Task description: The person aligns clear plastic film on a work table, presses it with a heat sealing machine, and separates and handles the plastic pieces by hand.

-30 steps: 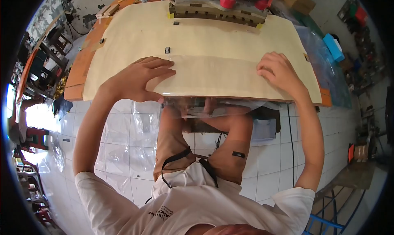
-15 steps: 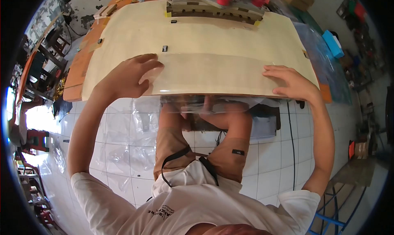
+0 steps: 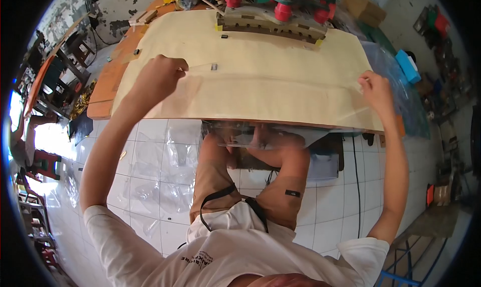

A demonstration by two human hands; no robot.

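A sheet of clear plastic film (image 3: 270,94) stretches across the front of the cream-covered table (image 3: 170,31), and its lower part hangs past the front edge. My left hand (image 3: 163,76) pinches the film near its upper left corner, fingers closed. At the opposite end, my right hand (image 3: 377,89) has its fingertips closed on the film's right side. Both hands appear slightly above the table surface. A small dark block (image 3: 214,67) lies just right of my left fingertips, partly seen through or beside the film.
A metal sealing-type machine with red knobs (image 3: 283,12) stands at the table's back. Small black blocks (image 3: 224,36) lie on the cream sheet. Loose plastic (image 3: 386,69) and a blue box (image 3: 408,66) are at the right. Clear plastic pieces (image 3: 150,186) lie on the tiled floor.
My hands were spread with fingers apart over the film; now both have closed on it. The right hand has moved outward to the right, and the film's edge looks lifted. The view shifted slightly.
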